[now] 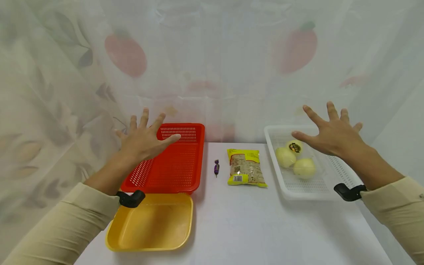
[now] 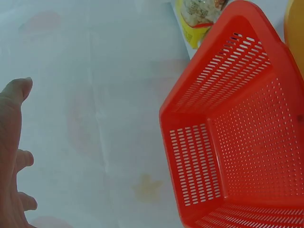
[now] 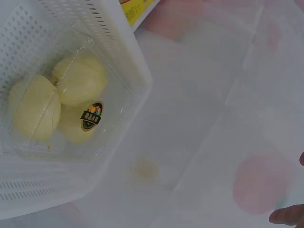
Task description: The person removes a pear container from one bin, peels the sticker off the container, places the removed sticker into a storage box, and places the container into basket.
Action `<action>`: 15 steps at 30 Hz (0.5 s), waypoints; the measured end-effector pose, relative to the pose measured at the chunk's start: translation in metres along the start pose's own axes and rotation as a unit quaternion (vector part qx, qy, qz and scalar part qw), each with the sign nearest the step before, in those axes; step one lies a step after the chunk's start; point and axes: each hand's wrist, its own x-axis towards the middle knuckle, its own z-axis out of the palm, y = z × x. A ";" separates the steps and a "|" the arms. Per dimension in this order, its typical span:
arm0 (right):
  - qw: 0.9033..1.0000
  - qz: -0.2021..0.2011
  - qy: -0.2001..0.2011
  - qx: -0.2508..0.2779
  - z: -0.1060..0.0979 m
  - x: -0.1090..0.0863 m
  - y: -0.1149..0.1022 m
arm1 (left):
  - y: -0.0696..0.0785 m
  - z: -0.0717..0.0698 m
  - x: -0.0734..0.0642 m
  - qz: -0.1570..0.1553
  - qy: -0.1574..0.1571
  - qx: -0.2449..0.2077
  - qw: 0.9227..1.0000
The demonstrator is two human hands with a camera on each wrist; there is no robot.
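My left hand (image 1: 140, 141) is held up with fingers spread over the red basket (image 1: 175, 165), holding nothing. On the other side my right hand (image 1: 336, 134), also with spread fingers, hovers above the white basket (image 1: 281, 184). Inside that white basket lies a clear plastic box with three pale yellow-green round fruits (image 3: 35, 109), one bearing a dark oval sticker (image 3: 91, 115). Between the two baskets lie a small purple wrapped candy (image 1: 216, 167) and a yellow-and-clear printed bag (image 1: 246, 167). The red basket's inside (image 2: 256, 137) shows bare in the left wrist view.
A shallow yellow tray (image 1: 152, 228) stands in front of the red basket, at the near left of the white table (image 1: 238, 224). Behind everything hangs a pale curtain (image 1: 212, 66) with printed red fruit, and it also runs down the left side.
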 end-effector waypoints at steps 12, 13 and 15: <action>1.000 -0.003 0.008 0.008 0.003 0.002 0.006 | 0.016 0.013 -0.001 0.012 -0.004 -0.014 1.000; 1.000 -0.003 0.008 0.008 0.004 0.002 0.007 | 0.017 0.015 -0.002 0.013 -0.004 -0.015 1.000; 1.000 -0.004 0.007 0.009 0.004 0.002 0.008 | 0.019 0.017 -0.003 0.016 -0.001 -0.018 1.000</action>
